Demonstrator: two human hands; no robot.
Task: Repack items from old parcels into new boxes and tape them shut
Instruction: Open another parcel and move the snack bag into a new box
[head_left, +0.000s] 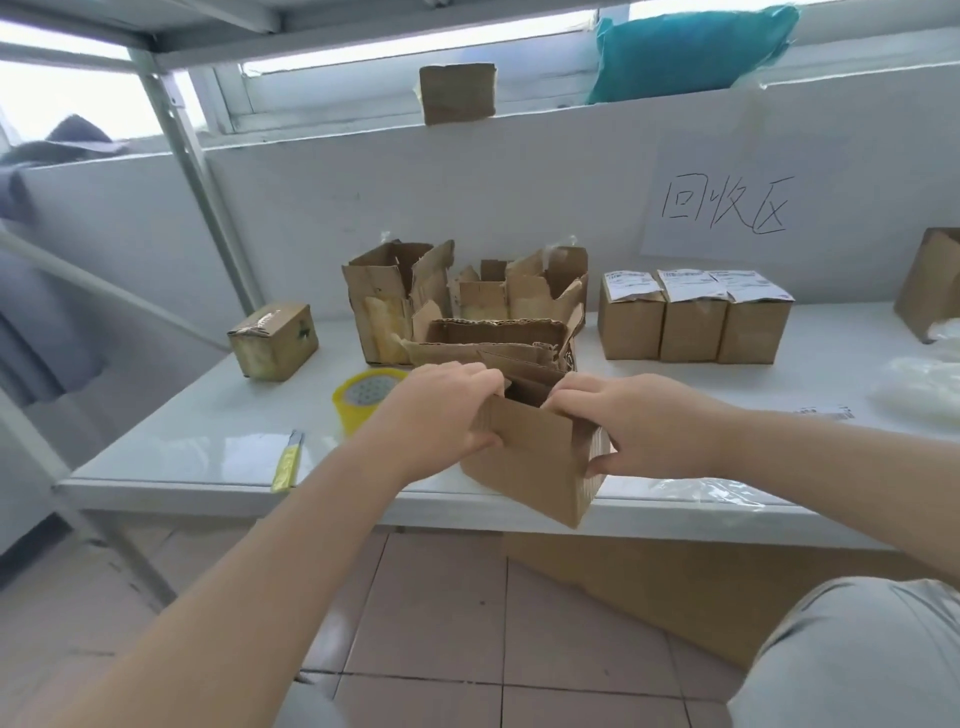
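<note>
A new brown cardboard box (535, 462) stands open at the table's front edge, its near corner hanging over the edge. My left hand (436, 415) grips its upper left rim and flap. My right hand (639, 421) holds its right side, thumb on the corrugated end. What lies inside the box is hidden. Behind it sit torn old parcels (467, 306). A yellow tape roll (363, 397) lies left of my left hand, and a yellow utility knife (288, 462) lies further left near the edge.
A taped old parcel (272, 340) sits at the left. Three sealed labelled boxes (693, 317) stand in a row at the right, under a handwritten wall sign (724, 205). Clear plastic bags (919, 389) lie at far right. A metal shelf post (192, 156) rises at left.
</note>
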